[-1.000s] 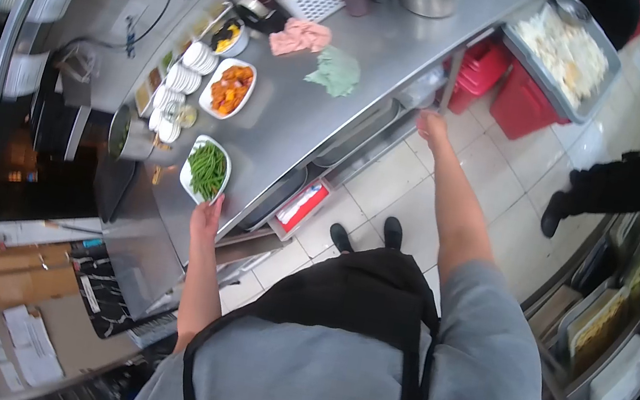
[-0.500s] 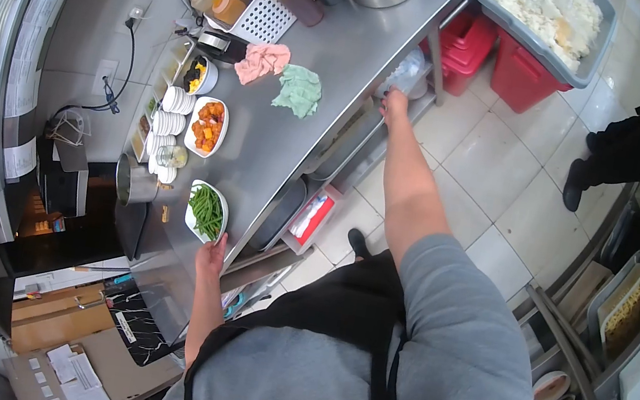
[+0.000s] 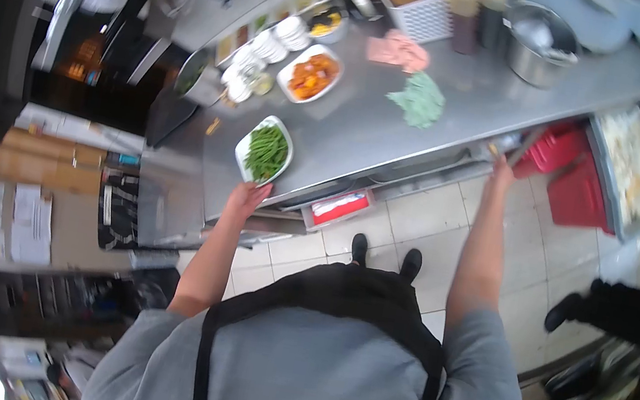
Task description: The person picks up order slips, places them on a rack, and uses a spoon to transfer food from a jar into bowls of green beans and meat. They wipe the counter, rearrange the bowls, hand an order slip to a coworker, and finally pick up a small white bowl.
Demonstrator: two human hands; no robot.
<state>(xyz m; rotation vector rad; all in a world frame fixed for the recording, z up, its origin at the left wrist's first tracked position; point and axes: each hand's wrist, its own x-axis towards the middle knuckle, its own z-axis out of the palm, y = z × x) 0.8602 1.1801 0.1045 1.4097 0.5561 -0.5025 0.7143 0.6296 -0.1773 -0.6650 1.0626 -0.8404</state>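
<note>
My left hand (image 3: 246,195) is at the near edge of a white dish (image 3: 286,163) of green beans (image 3: 267,153), its fingers against the rim. The dish rests on the steel counter (image 3: 340,124) near its front edge. Reaching out to the right, my right hand (image 3: 501,163) is at the shelf under the counter, blurred, with its fingers too small to read. Farther back stands a white dish of orange cubed food (image 3: 313,77). A pink cloth (image 3: 398,51) and a green cloth (image 3: 419,100) lie to its right.
A steel pot (image 3: 536,62) and sauce bottles (image 3: 459,29) stand at the back. Stacked white cups (image 3: 269,45) are at the back left. Red bins (image 3: 577,186) and a grey tub of white food (image 3: 636,162) are at the right. Another person's dark-clothed leg (image 3: 629,312) is nearby.
The view has turned, so the counter lies more level across it. My right hand has left the clear plastic item it was near under the counter. My left hand stays at the bean dish.
</note>
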